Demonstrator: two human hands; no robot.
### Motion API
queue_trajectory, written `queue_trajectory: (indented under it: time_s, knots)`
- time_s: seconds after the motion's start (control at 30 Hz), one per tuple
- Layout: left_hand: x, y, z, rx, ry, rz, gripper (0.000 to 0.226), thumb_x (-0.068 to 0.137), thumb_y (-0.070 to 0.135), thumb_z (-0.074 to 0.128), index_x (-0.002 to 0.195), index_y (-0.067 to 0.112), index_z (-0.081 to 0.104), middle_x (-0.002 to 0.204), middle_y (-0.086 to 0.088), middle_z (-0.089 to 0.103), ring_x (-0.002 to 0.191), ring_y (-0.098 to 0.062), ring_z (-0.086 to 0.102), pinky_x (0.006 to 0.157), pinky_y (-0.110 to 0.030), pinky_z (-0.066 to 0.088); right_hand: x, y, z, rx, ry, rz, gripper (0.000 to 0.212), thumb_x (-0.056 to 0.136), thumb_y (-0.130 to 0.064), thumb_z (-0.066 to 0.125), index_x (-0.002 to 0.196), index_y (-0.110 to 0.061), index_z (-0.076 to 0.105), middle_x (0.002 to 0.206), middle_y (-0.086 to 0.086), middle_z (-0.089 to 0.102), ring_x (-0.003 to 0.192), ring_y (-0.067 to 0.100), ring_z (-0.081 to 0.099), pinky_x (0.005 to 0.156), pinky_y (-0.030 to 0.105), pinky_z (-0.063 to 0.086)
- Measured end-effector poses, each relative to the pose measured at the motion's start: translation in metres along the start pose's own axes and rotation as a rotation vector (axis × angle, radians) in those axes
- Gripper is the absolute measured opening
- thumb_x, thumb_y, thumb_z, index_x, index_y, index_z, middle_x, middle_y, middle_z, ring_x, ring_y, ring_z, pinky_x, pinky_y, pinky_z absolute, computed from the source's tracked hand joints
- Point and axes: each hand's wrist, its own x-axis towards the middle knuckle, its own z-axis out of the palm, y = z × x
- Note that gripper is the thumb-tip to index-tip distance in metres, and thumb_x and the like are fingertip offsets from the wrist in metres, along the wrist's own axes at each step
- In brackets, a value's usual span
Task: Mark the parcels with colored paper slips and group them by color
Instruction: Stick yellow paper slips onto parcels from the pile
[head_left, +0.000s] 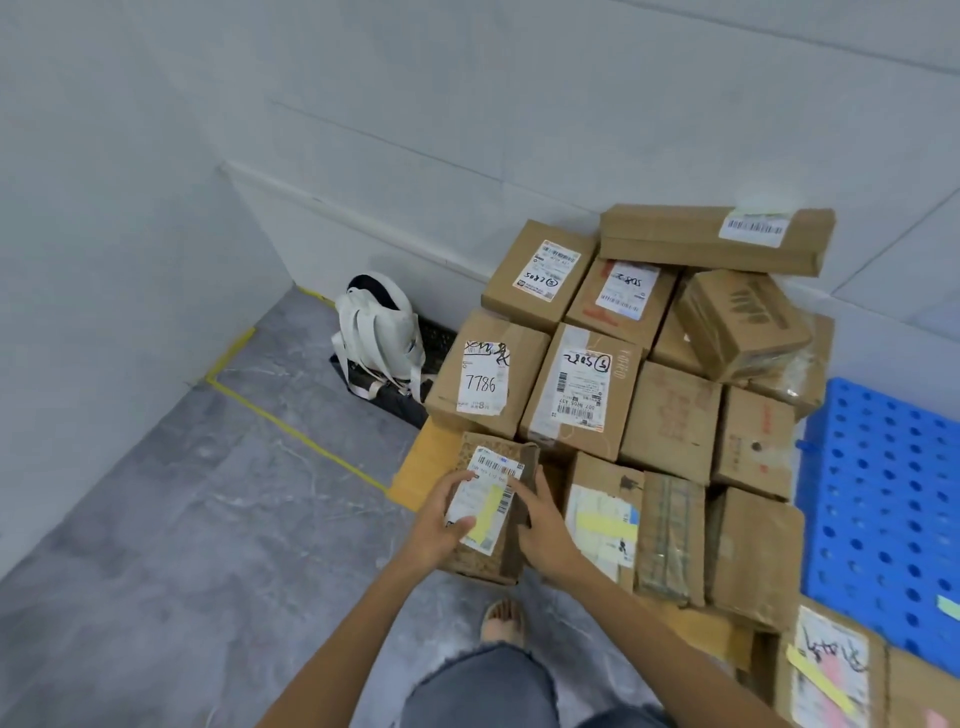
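A small brown parcel with a white label and a yellow paper slip sits at the near left edge of a pile of cardboard parcels. My left hand grips its left side, thumb on the label beside the slip. My right hand holds its right side, fingers curled over the edge. To the right, another parcel carries a yellow slip. At the bottom right a box bears a yellow slip and a pink slip.
Several more labelled boxes are stacked toward the wall. A blue perforated pallet lies at the right. A white bag stands on a black mat by the wall. Yellow tape lines mark the grey floor. My foot is below the parcel.
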Motion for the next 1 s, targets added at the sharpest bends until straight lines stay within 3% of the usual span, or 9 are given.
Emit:
queue_trajectory:
  time_s: [0.17, 0.27, 0.37, 0.5, 0.57, 0.67, 0.77, 0.9, 1.0]
  knots:
    - [0.010, 0.002, 0.003, -0.024, -0.026, 0.059, 0.071, 0.075, 0.046, 0.061, 0.131, 0.009, 0.040, 0.130, -0.003, 0.047, 0.118, -0.012, 0.050, 0.092, -0.019, 0.044, 0.005, 0.000, 0.000, -0.050, -0.030, 0.044, 0.062, 0.094, 0.010, 0.038, 0.149, -0.013, 0.021, 0.159, 0.008, -0.008, 0.147, 0.019, -0.005, 0.106, 0.010, 0.010]
    - [0.016, -0.001, -0.001, 0.049, -0.016, 0.127, 0.082, 0.075, 0.071, 0.055, 0.135, 0.017, 0.038, 0.133, 0.001, 0.043, 0.124, -0.002, 0.043, 0.100, -0.018, 0.038, 0.006, -0.007, 0.001, -0.093, 0.071, 0.014, 0.052, 0.096, 0.000, 0.042, 0.145, -0.015, 0.032, 0.159, 0.006, 0.004, 0.148, 0.021, 0.000, 0.117, 0.026, 0.015]
    - [0.024, 0.015, -0.014, 0.064, 0.145, 0.169, 0.065, 0.083, 0.069, 0.046, 0.133, 0.028, 0.039, 0.135, 0.014, 0.042, 0.126, 0.008, 0.037, 0.104, -0.012, 0.032, 0.015, -0.022, -0.009, -0.142, 0.181, -0.055, 0.047, 0.098, -0.007, 0.043, 0.144, -0.015, 0.036, 0.157, 0.002, 0.016, 0.146, 0.016, 0.014, 0.116, 0.024, 0.021]
    - [0.071, 0.048, -0.047, 0.056, 0.368, 0.214, 0.051, 0.091, 0.055, 0.046, 0.129, 0.021, 0.048, 0.130, 0.010, 0.050, 0.119, 0.002, 0.045, 0.102, -0.015, 0.034, 0.059, -0.060, -0.036, 0.000, 0.214, -0.084, 0.039, 0.099, -0.004, 0.040, 0.138, -0.011, 0.042, 0.144, 0.006, 0.040, 0.120, 0.011, 0.045, 0.088, -0.002, 0.032]
    - [0.107, 0.056, -0.057, 0.075, 0.393, 0.088, 0.048, 0.093, 0.033, 0.054, 0.136, 0.013, 0.044, 0.131, -0.003, 0.051, 0.117, -0.014, 0.049, 0.102, -0.031, 0.041, 0.095, -0.071, -0.043, 0.041, 0.213, 0.003, 0.040, 0.098, -0.004, 0.039, 0.138, -0.011, 0.041, 0.141, 0.008, 0.043, 0.098, 0.009, 0.049, 0.068, 0.003, 0.039]
    - [0.153, 0.054, -0.064, 0.171, 0.345, -0.113, 0.061, 0.091, 0.036, 0.057, 0.143, 0.010, 0.038, 0.140, -0.012, 0.048, 0.128, -0.030, 0.045, 0.107, -0.051, 0.035, 0.140, -0.076, -0.044, 0.024, 0.206, 0.104, 0.039, 0.092, 0.002, 0.039, 0.129, -0.006, 0.050, 0.130, 0.011, 0.053, 0.110, 0.023, 0.053, 0.079, 0.019, 0.041]
    - [0.174, 0.046, -0.063, 0.196, 0.257, -0.227, 0.059, 0.093, 0.043, 0.054, 0.141, 0.012, 0.041, 0.139, -0.009, 0.051, 0.127, -0.029, 0.048, 0.108, -0.043, 0.035, 0.163, -0.071, -0.036, -0.051, 0.195, 0.201, 0.032, 0.086, 0.005, 0.039, 0.114, 0.001, 0.055, 0.112, 0.015, 0.059, 0.109, 0.030, 0.053, 0.083, 0.032, 0.045]
    - [0.172, 0.045, -0.060, 0.084, 0.237, -0.212, 0.039, 0.100, 0.027, 0.044, 0.132, 0.005, 0.050, 0.123, -0.016, 0.061, 0.107, -0.028, 0.058, 0.085, -0.033, 0.045, 0.166, -0.070, -0.018, -0.069, 0.259, 0.287, 0.053, 0.086, 0.003, 0.045, 0.138, -0.001, 0.033, 0.144, 0.020, 0.027, 0.135, 0.033, 0.024, 0.109, 0.037, 0.031]
    - [0.170, 0.045, -0.059, 0.091, 0.315, -0.171, 0.032, 0.102, 0.020, 0.040, 0.122, 0.003, 0.058, 0.113, -0.013, 0.065, 0.098, -0.026, 0.059, 0.076, -0.029, 0.042, 0.169, -0.077, -0.015, -0.072, 0.288, 0.327, 0.057, 0.086, 0.003, 0.046, 0.140, -0.001, 0.029, 0.150, 0.024, 0.013, 0.139, 0.039, 0.015, 0.115, 0.043, 0.021]
